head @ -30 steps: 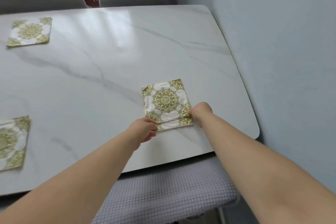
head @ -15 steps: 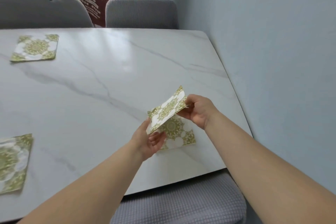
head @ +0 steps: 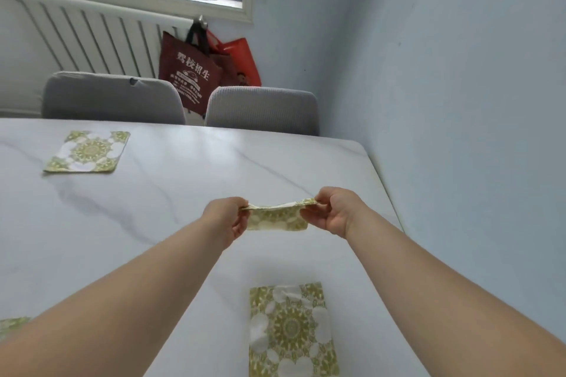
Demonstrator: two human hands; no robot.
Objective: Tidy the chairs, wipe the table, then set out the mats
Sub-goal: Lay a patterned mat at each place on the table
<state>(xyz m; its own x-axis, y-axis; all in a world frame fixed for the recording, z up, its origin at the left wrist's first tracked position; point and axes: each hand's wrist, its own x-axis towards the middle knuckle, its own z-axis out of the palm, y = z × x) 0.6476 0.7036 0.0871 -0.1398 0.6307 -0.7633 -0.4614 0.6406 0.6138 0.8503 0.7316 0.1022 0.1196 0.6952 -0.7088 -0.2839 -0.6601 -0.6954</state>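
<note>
left hand [head: 228, 217] & right hand [head: 333, 211] pinch a green-white patterned square mat [head: 277, 219] above the white marble counter [head: 183, 193]; 3 laid mats [head: 291, 330], grey chairs [head: 263, 110] tucked, far-right corner spot prob last.

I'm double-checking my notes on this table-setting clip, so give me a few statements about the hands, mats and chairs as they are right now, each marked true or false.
1. The left hand and the right hand both pinch the raised mat, clear of the table. True.
2. The near mat lies flat on the table between the forearms. True.
3. The far mat is plain red. False: it is patterned green and white.
4. The right hand rests flat on the table. False: it pinches the raised mat's edge.
5. Two grey chairs stand at the table's far side. True.
</note>
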